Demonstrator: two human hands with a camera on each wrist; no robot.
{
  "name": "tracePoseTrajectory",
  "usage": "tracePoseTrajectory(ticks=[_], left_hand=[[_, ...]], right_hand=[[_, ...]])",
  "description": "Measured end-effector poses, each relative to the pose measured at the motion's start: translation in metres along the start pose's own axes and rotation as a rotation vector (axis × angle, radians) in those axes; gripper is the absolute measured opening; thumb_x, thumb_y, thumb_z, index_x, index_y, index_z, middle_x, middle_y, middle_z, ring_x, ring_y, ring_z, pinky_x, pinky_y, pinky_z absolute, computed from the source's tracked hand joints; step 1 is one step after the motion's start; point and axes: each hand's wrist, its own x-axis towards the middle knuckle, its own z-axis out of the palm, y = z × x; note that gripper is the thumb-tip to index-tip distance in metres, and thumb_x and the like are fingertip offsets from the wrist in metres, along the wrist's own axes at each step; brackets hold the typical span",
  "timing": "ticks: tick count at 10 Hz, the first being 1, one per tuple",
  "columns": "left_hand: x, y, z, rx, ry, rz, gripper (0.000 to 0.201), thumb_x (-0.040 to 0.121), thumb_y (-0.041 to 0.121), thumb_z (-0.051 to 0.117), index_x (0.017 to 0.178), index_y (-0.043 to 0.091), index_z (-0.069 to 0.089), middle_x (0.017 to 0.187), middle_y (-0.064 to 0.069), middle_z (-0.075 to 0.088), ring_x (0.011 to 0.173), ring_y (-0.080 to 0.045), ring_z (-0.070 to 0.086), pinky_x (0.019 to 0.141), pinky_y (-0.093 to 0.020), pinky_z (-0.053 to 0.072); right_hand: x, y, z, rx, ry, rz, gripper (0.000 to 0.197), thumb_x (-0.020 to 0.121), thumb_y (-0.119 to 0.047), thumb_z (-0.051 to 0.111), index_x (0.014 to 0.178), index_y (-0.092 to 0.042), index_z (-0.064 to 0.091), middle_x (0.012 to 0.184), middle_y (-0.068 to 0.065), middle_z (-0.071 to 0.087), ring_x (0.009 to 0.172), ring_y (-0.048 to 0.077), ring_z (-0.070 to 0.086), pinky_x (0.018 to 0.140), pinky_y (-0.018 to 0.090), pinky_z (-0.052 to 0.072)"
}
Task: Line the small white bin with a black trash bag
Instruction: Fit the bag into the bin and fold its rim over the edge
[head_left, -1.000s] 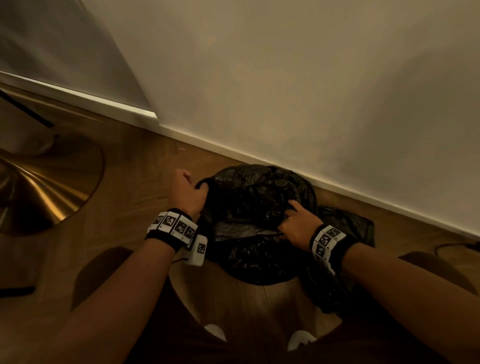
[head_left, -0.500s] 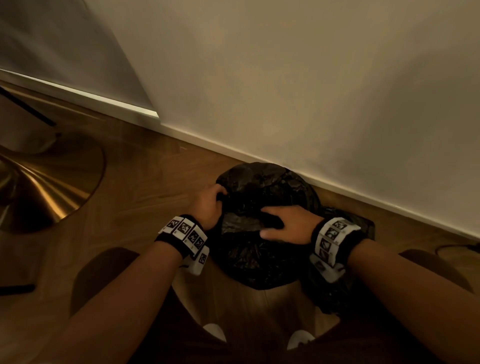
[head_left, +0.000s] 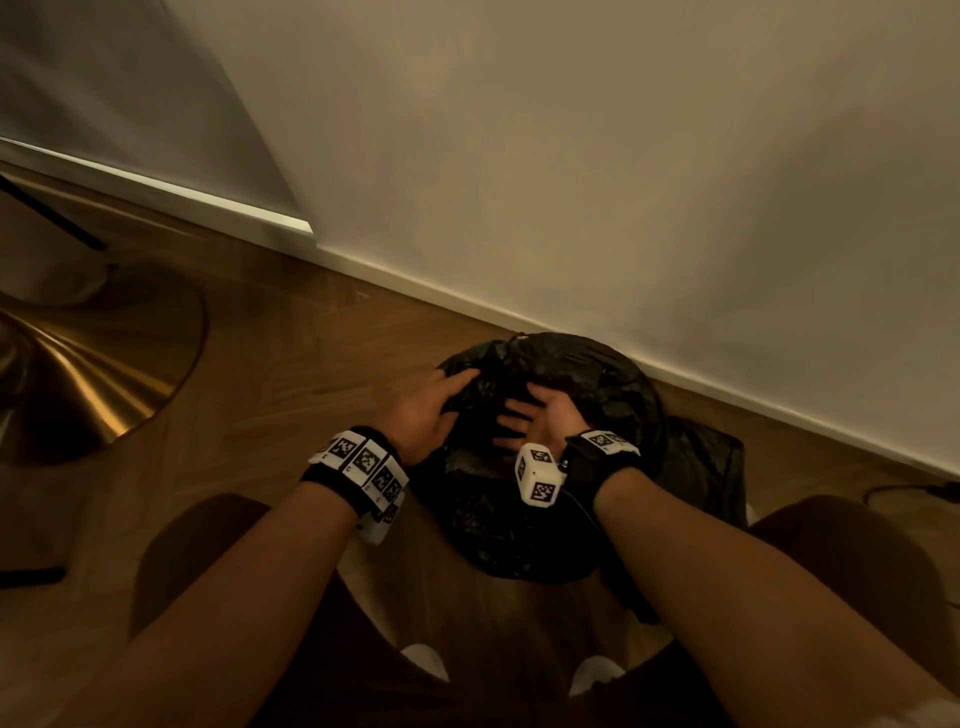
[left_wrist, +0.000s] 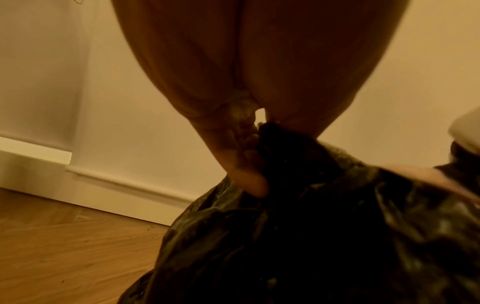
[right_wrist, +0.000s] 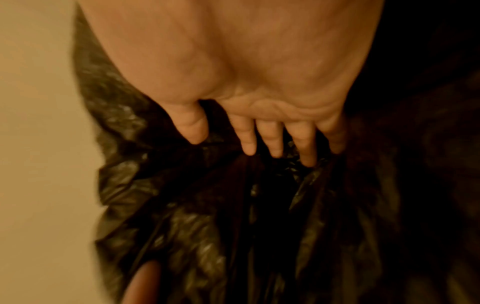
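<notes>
A crinkled black trash bag (head_left: 623, 405) is draped over the bin by the wall and hides the bin completely. My left hand (head_left: 428, 410) lies on the bag's upper left side with its fingers stretched across the plastic. In the left wrist view its thumb (left_wrist: 253, 182) touches the bag (left_wrist: 311, 236). My right hand (head_left: 540, 421) is in the middle of the bag, fingers spread and straight. The right wrist view has its fingertips (right_wrist: 275, 152) pushing down into the folds of the bag (right_wrist: 194, 216).
The bin stands on a wood floor close to the white baseboard (head_left: 779, 410). A brass lamp base (head_left: 88, 374) sits at the left. More black plastic (head_left: 717, 467) lies right of the bin, a cable (head_left: 909, 491) beyond it. My knees flank the bin.
My left hand let go of the bag's left edge and slid up onto its top. My right hand turned and pushed its spread fingers down into the bag's middle.
</notes>
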Motion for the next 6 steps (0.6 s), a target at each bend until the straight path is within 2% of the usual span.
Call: tracePoseTrajectory(ticks=[1, 2, 3, 4, 5, 6], left_hand=[[-0.003, -0.004, -0.002, -0.017, -0.022, 0.011, 0.060, 0.093, 0.011, 0.055, 0.147, 0.030, 0.039, 0.139, -0.006, 0.049, 0.128, -0.021, 0.047, 0.105, -0.022, 0.032], [-0.006, -0.001, -0.001, 0.000, -0.023, 0.042, 0.060, 0.092, 0.011, 0.055, 0.147, 0.030, 0.040, 0.135, -0.006, 0.051, 0.124, -0.022, 0.049, 0.105, -0.026, 0.037], [-0.006, 0.006, -0.001, 0.057, -0.028, 0.032, 0.061, 0.094, 0.013, 0.055, 0.149, 0.030, 0.036, 0.132, -0.004, 0.051, 0.121, -0.021, 0.049, 0.102, -0.026, 0.038], [-0.005, 0.009, -0.004, 0.077, -0.041, 0.022, 0.063, 0.095, 0.015, 0.055, 0.151, 0.030, 0.031, 0.135, -0.004, 0.050, 0.122, -0.022, 0.048, 0.105, -0.028, 0.038], [-0.004, 0.011, -0.002, 0.094, -0.054, 0.044, 0.066, 0.095, 0.017, 0.054, 0.152, 0.034, 0.027, 0.132, -0.002, 0.050, 0.119, -0.020, 0.049, 0.099, -0.024, 0.036], [-0.005, 0.013, -0.001, 0.081, -0.073, 0.052, 0.067, 0.094, 0.018, 0.054, 0.151, 0.038, 0.025, 0.129, 0.001, 0.050, 0.115, -0.018, 0.051, 0.098, -0.029, 0.043]], right_hand=[[-0.004, 0.006, -0.011, -0.038, 0.131, -0.053, 0.046, 0.098, -0.039, 0.050, 0.133, -0.010, 0.055, 0.116, 0.012, 0.060, 0.097, 0.032, 0.057, 0.080, 0.044, 0.048], [-0.006, 0.008, -0.025, -0.148, 0.189, -0.069, 0.023, 0.099, -0.035, 0.051, 0.102, -0.016, 0.063, 0.095, 0.012, 0.064, 0.081, 0.028, 0.058, 0.067, 0.038, 0.048], [0.048, 0.015, -0.066, -0.442, 0.281, -0.101, 0.056, 0.091, -0.052, 0.053, 0.138, -0.022, 0.051, 0.143, 0.016, 0.052, 0.122, 0.032, 0.055, 0.101, 0.048, 0.048], [0.058, 0.015, -0.062, -0.947, 0.338, -0.169, 0.085, 0.078, -0.062, 0.060, 0.152, -0.038, 0.026, 0.160, 0.010, 0.028, 0.140, 0.031, 0.036, 0.114, 0.047, 0.033], [-0.001, -0.002, -0.014, -1.021, 0.269, -0.102, 0.048, 0.103, -0.025, 0.046, 0.146, -0.006, 0.040, 0.152, 0.018, 0.040, 0.137, 0.033, 0.040, 0.107, 0.033, 0.036], [0.011, 0.010, -0.004, -0.552, 0.193, 0.002, 0.046, 0.106, -0.018, 0.031, 0.148, 0.001, 0.035, 0.154, 0.019, 0.038, 0.138, 0.032, 0.043, 0.069, 0.023, 0.051]])
